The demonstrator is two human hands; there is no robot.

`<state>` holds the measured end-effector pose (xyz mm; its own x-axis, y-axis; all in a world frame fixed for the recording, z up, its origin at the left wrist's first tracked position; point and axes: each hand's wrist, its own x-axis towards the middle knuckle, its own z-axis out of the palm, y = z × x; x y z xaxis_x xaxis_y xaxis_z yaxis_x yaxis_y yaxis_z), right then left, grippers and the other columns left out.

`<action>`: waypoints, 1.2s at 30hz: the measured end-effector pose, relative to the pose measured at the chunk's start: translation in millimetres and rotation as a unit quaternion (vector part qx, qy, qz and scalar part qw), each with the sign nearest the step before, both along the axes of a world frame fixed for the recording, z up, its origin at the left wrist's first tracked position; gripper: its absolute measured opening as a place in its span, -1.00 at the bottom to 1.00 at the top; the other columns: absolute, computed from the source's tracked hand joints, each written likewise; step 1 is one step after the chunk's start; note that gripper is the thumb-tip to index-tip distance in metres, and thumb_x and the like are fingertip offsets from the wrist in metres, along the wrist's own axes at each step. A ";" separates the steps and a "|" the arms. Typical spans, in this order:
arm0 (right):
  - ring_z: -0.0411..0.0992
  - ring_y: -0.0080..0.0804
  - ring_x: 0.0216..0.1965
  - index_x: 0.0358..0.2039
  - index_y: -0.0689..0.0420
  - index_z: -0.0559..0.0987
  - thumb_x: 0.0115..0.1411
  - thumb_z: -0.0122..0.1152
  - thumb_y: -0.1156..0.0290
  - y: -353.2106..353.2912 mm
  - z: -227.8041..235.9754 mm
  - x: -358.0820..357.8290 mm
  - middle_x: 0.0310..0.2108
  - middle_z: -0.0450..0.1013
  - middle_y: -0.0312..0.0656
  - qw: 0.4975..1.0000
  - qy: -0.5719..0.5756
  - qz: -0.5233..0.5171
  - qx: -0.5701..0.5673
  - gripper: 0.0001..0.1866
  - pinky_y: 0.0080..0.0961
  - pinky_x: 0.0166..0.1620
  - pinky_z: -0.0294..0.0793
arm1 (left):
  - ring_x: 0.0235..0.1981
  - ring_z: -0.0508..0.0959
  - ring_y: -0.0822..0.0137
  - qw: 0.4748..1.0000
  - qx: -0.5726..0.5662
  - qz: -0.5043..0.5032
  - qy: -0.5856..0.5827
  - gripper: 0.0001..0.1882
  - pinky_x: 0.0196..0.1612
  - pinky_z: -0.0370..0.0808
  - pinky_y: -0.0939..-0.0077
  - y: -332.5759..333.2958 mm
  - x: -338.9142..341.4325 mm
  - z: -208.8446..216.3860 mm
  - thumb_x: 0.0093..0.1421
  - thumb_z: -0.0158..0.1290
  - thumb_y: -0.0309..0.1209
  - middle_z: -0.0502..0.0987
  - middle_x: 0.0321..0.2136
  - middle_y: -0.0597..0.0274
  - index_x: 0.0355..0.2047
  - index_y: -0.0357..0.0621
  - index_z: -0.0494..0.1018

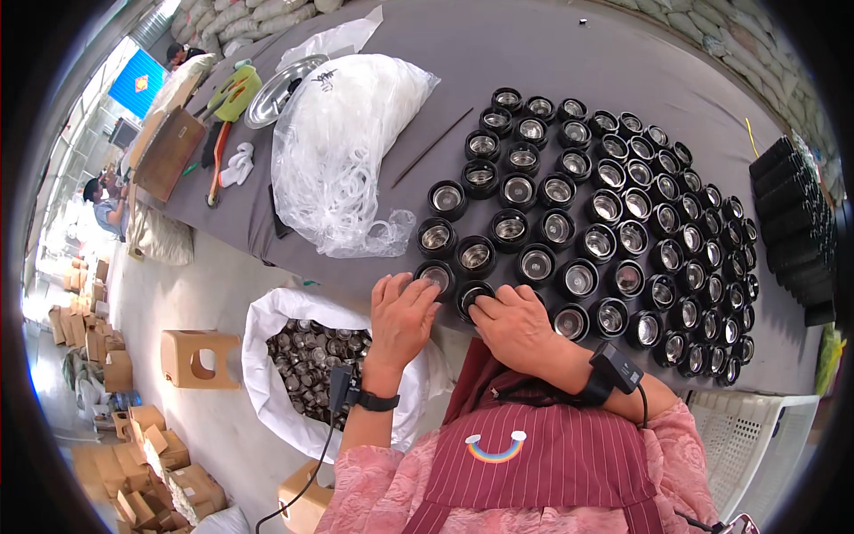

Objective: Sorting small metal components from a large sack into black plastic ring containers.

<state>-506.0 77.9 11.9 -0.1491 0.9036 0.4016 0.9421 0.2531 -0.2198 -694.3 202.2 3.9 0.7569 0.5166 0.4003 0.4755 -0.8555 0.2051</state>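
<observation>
Many black round caps with shiny, silvery insides stand in rows on the grey-covered table. At the near edge, my left hand (pixel 403 318) has its fingers bent on the rim of one black cap (pixel 436 277). Beside it to the right, my right hand (pixel 519 327) curls its fingers on another black cap (pixel 471 295); the hand covers part of this cap. Both caps rest at the table edge among the others. Left of my hands lies a large clear plastic bag (pixel 342 133) full of translucent white rings, some spilling from its mouth.
Below the table, a white sack (pixel 262 356) holds many small shiny pieces. A brown stool (pixel 200 359) stands left of it. A thin rod (pixel 431 149), a metal dish (pixel 277 92) and a glove (pixel 237 165) lie on the table. Stacked black tubes (pixel 787 222) stand far right.
</observation>
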 end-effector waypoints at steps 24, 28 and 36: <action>0.31 -0.40 -0.23 -0.33 0.09 0.61 -0.01 0.21 0.31 10.6 3.9 -5.7 -0.39 0.42 -0.35 0.996 -0.055 0.007 -0.072 -0.77 -0.39 -0.08 0.20 | 0.12 0.40 0.17 0.996 -0.066 -0.044 0.029 -0.69 0.37 -0.12 -0.30 16.7 1.7 -6.1 0.08 0.22 -0.31 0.57 -0.09 0.43 -0.13 0.04 0.60; 0.34 -0.38 -0.24 -0.36 0.08 0.61 0.03 0.21 0.31 10.2 7.0 -6.9 -0.37 0.45 -0.32 0.994 -0.068 0.011 -0.087 -0.82 -0.36 -0.08 0.22 | 0.13 0.40 0.15 0.995 -0.076 -0.046 0.049 -0.70 0.36 -0.23 -0.44 15.8 2.3 -3.6 0.09 0.21 -0.29 0.57 -0.09 0.43 -0.12 0.03 0.60; 0.46 -0.29 -0.28 -0.19 0.09 0.61 0.17 0.21 0.22 43.8 23.7 16.3 -0.22 0.53 -0.26 0.996 0.057 -0.044 -0.059 -0.73 -0.28 -0.12 0.31 | 0.12 0.39 -0.03 0.994 -0.078 -0.022 -0.078 -0.59 0.35 -0.04 -0.23 34.1 11.4 14.1 0.14 0.16 -0.16 0.51 0.02 0.22 -0.03 -0.01 0.53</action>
